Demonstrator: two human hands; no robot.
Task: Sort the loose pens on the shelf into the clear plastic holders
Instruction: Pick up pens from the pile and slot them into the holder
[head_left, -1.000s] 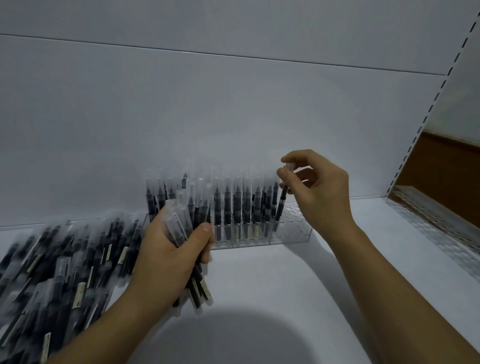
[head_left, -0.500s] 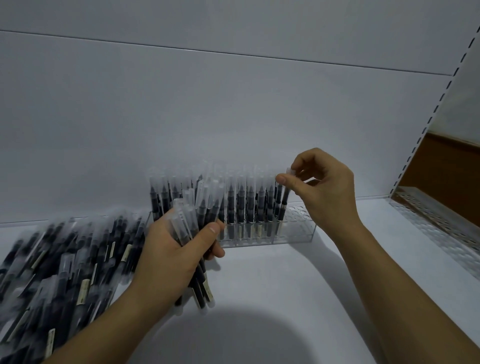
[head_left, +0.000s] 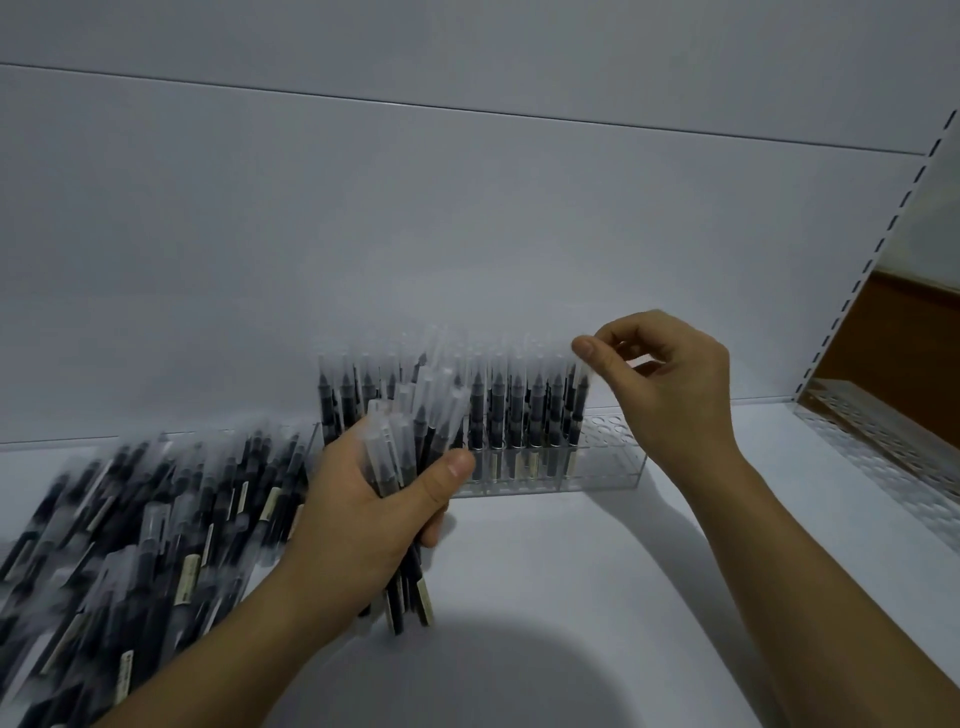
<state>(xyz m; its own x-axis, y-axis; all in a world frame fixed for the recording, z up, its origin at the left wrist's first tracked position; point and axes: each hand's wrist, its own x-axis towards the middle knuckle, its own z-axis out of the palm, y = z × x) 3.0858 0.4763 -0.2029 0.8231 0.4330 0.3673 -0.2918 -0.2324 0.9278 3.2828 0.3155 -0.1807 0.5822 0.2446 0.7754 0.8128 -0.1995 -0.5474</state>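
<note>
Heaped at far left on the white shelf (head_left: 571, 597): a blurred pile of loose black pens with clear caps (head_left: 145, 535), lying flat and overlapping. Plenty left to sort, judging by that heap.

Next along, clenched round a fanned bundle of the same black clear-capped pens (head_left: 410, 452): the left hand (head_left: 363, 509), thumb across the front, caps upward, bottom ends touching or just above the shelf; cannot tell which. Grip loosely enough to give up one pen at a time, yet upright, to avoid spilling any into the standing rows behind.

Behind and to the right, against the pale back panel: the long clear plastic holder with round holes (head_left: 613, 467), mostly filled with upright pens (head_left: 498, 410), with a few bare holes at its right end.

At the right edge of those filled rows, pinching the clear cap of a single black pen (head_left: 577, 405) between thumb and forefinger: the right hand (head_left: 670, 384), remaining fingers curled out of the way. Seated in its hole or hovering above it? Cannot tell through the blur. Lower straight down, never at a slant. Feel for the bottom before letting go. Avoid nudging the neighbours. Take the nearest bare hole next, working rightward.

Far right, well apart: a second clear perforated holder (head_left: 878, 457), likely for use after filling the first.
</note>
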